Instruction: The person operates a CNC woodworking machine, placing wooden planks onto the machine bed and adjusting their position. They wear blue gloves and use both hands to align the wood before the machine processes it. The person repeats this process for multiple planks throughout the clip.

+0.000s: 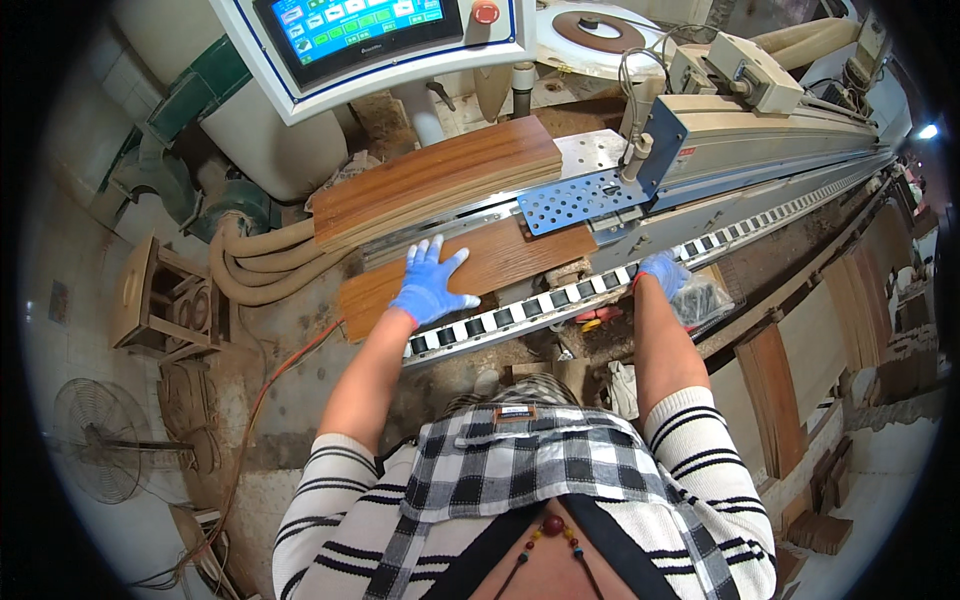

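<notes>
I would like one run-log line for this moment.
left hand: open, palm down on brown plank | right hand: at roller rail, grip unclear | plank stack: beyond brown plank | control screen: lit

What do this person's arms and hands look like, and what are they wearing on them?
The left hand wears a blue glove with whitish fingertips; the right hand wears a blue one too. Both gloves show red at the wrist. The forearms are bare up to whitish sleeves with dark stripes.
</notes>
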A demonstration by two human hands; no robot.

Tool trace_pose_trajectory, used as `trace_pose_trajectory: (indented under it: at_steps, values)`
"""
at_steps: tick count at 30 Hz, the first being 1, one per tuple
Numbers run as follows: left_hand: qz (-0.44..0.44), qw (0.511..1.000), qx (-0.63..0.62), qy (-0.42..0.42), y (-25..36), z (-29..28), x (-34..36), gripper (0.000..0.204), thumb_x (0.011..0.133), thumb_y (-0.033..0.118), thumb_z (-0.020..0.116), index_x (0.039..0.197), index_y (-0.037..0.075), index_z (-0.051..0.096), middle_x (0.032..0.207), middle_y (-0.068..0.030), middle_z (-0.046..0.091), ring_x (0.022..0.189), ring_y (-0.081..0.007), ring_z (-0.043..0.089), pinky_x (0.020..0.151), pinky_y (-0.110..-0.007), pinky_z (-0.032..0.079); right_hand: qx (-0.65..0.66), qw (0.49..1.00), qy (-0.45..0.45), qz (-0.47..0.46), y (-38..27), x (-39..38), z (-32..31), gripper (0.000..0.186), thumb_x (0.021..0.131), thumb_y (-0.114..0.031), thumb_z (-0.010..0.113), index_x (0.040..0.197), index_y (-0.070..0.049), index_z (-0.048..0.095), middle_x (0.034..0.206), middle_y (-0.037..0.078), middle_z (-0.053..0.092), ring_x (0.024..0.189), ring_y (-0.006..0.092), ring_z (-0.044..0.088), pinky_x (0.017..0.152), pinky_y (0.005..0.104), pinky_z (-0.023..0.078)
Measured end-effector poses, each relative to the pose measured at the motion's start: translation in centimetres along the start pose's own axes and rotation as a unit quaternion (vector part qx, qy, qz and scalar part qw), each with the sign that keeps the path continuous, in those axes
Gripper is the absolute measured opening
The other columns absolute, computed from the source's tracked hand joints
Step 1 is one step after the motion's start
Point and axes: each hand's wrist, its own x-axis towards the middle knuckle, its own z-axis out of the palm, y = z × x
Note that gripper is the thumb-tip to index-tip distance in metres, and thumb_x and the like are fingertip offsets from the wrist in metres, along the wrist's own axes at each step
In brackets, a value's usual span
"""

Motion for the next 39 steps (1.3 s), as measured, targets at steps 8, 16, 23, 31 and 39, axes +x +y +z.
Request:
trace_pose_trajectory:
  at_steps: [8, 16, 23, 31, 39]
  values:
    - [-0.063, 0.994, -0.027, 0.090, 2.4, 2.3, 4.2, 0.073, 0.075, 0.058, 0.068, 0.136, 0.022, 0.051, 0.151, -0.0172, 0.031, 0.140, -0.0377, 0.025, 0.116, -0.048, 0.016, -0.003, 1.000, 0.015, -0.008, 0.5, 0.5, 0.5, 0.069, 0.092, -0.052, 0.047, 0.135, 0.000, 0.034, 0.122, 0.020, 0.056, 0.110, 0.0362, 0.058, 0.088, 0.0461, 0.049]
    - [-0.137, 0.980, -0.021, 0.146, 1.3, 2.2, 1.0, 0.073, 0.075, 0.061, 0.066, 0.135, 0.021, 0.052, 0.149, -0.0168, 0.035, 0.139, -0.0370, 0.028, 0.114, -0.051, 0.014, 0.001, 0.999, 0.029, -0.024, 0.5, 0.1, 0.2, 0.067, 0.091, -0.048, 0.049, 0.135, 0.001, 0.034, 0.119, 0.022, 0.058, 0.105, 0.0374, 0.062, 0.085, 0.0462, 0.051]
    - [-0.266, 0.948, -0.050, 0.168, -5.8, 2.8, -6.6, 0.075, 0.078, 0.058, 0.065, 0.141, 0.020, 0.046, 0.151, -0.0213, 0.029, 0.138, -0.0382, 0.027, 0.115, -0.051, 0.013, -0.002, 0.999, 0.041, -0.019, 0.4, 0.2, 0.3, 0.064, 0.090, -0.050, 0.049, 0.126, 0.001, 0.040, 0.117, 0.022, 0.059, 0.103, 0.0389, 0.062, 0.087, 0.0475, 0.050]
    - [-0.293, 0.927, -0.091, 0.218, -6.0, 4.4, -7.1, 0.068, 0.077, 0.049, 0.071, 0.136, 0.021, 0.053, 0.149, -0.0203, 0.035, 0.137, -0.0329, 0.033, 0.115, -0.048, 0.015, -0.014, 1.000, 0.010, -0.023, 0.4, 0.1, 0.1, 0.072, 0.092, -0.048, 0.047, 0.141, 0.002, 0.028, 0.129, 0.022, 0.051, 0.115, 0.0354, 0.056, 0.093, 0.0448, 0.047]
    - [-0.297, 0.922, -0.084, 0.234, -5.2, 4.1, -7.2, 0.063, 0.079, 0.046, 0.071, 0.134, 0.019, 0.055, 0.145, -0.0211, 0.040, 0.134, -0.0316, 0.038, 0.114, -0.047, 0.020, -0.020, 0.999, 0.020, -0.027, 0.2, -0.5, -0.5, 0.076, 0.093, -0.050, 0.044, 0.145, 0.002, 0.024, 0.134, 0.021, 0.049, 0.117, 0.0342, 0.054, 0.096, 0.0434, 0.045]
